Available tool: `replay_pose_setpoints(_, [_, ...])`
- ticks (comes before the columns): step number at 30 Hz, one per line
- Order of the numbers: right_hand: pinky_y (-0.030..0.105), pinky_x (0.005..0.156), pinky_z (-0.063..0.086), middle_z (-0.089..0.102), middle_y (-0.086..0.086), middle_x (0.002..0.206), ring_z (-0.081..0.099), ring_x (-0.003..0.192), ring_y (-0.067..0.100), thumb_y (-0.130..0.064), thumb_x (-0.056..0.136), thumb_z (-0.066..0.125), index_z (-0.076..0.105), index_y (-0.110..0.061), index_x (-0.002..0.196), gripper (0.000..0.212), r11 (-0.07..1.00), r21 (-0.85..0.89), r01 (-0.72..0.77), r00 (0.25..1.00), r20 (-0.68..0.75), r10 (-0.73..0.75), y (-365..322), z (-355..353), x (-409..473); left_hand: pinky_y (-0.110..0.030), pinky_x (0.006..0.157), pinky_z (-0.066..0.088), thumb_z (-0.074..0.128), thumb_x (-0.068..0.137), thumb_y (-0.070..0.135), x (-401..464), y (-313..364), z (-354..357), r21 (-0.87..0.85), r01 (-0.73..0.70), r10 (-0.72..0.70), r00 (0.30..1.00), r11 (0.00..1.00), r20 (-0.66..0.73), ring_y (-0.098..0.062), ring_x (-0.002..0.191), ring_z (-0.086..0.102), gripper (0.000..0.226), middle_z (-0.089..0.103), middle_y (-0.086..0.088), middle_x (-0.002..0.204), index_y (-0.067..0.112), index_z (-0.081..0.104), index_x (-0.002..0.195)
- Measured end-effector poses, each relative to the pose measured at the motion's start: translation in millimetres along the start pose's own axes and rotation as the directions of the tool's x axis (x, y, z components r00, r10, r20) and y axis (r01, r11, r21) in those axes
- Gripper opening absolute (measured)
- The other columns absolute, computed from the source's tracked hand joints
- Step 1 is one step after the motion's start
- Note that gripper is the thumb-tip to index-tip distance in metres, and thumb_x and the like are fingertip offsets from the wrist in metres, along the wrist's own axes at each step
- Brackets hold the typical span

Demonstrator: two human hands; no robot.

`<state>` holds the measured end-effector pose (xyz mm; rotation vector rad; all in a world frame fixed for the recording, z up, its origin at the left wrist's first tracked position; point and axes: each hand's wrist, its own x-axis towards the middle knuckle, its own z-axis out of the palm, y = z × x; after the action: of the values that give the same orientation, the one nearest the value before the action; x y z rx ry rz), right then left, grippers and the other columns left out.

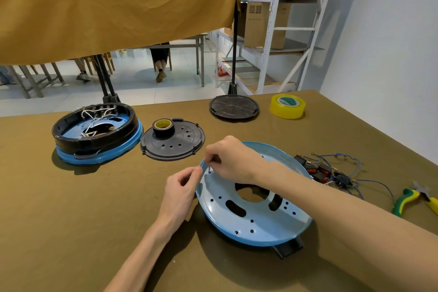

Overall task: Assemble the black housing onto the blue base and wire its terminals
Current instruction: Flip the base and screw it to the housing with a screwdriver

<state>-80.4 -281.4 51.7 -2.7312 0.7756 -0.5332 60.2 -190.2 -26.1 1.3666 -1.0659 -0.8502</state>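
Observation:
A blue base (248, 220) lies tilted in front of me, hollow side up, with a black part (288, 248) showing under its near edge. My left hand (181, 191) pinches the base's left rim. My right hand (231, 157) pinches a small metal screw (209, 169) that stands at a hole near that rim. At the far left sits an assembled unit: a black housing (94, 129) on another blue base (99, 155), with white wires inside. A bundle of blue wires and switches (331, 172) lies to the right of the base.
A black perforated disc (173, 141) carries a roll of black tape (163, 127). Another black disc (234, 107) and a yellow tape roll (287, 105) lie at the back. Green-yellow pliers (417, 198) rest at the right edge. A tan cloth hangs above.

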Motion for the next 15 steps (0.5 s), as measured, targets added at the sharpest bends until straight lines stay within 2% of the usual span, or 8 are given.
replay_pose_setpoints(5, [0.042, 0.071, 0.056, 0.073, 0.007, 0.080, 0.064, 0.073, 0.021, 0.001, 0.090, 0.065, 0.072, -0.006, 0.087, 0.010, 0.999, 0.011, 0.045, 0.999, 0.001, -0.045, 0, 4, -4, -0.046, 0.084, 0.058, 0.055, 0.104, 0.032, -1, 2, -5, -0.007, -0.001, 0.001, 0.999, 1.000, 0.048, -0.026, 0.095, 0.072, 0.026, 0.078, -0.002, 0.096, 0.025, 0.079, 0.107])
replay_pose_setpoints(9, [0.043, 0.071, 0.056, 0.073, 0.007, 0.081, 0.065, 0.074, 0.022, 0.002, 0.091, 0.063, 0.071, -0.005, 0.087, 0.011, 1.000, 0.011, 0.024, 1.000, -0.003, -0.024, 8, 0, -8, -0.041, 0.074, 0.052, 0.053, 0.106, 0.033, 0, 2, -3, 0.011, 0.001, -0.001, 0.999, 1.000, 0.032, -0.031, 0.087, 0.068, 0.028, 0.076, -0.006, 0.089, 0.026, 0.080, 0.104])
replay_pose_setpoints(12, [0.044, 0.072, 0.055, 0.073, 0.008, 0.082, 0.063, 0.076, 0.023, 0.000, 0.093, 0.061, 0.071, -0.006, 0.089, 0.012, 0.999, -0.038, 0.024, 1.000, 0.009, -0.024, 5, 2, -3, -0.043, 0.072, 0.049, 0.050, 0.107, 0.035, 1, -1, 1, 0.028, 0.005, -0.005, 1.000, 1.000, 0.019, -0.034, 0.083, 0.064, 0.031, 0.073, -0.010, 0.085, 0.025, 0.079, 0.100])
replay_pose_setpoints(15, [0.036, 0.074, 0.057, 0.076, 0.007, 0.086, 0.060, 0.074, 0.014, -0.002, 0.093, 0.065, 0.075, -0.006, 0.091, 0.011, 0.999, -0.009, 0.048, 0.999, 0.023, -0.048, 0, 2, 1, -0.047, 0.085, 0.058, 0.050, 0.107, 0.035, 1, -1, 1, 0.011, 0.028, -0.028, 1.000, 1.000, -0.007, -0.023, 0.094, 0.071, 0.029, 0.078, 0.001, 0.093, 0.029, 0.079, 0.107])
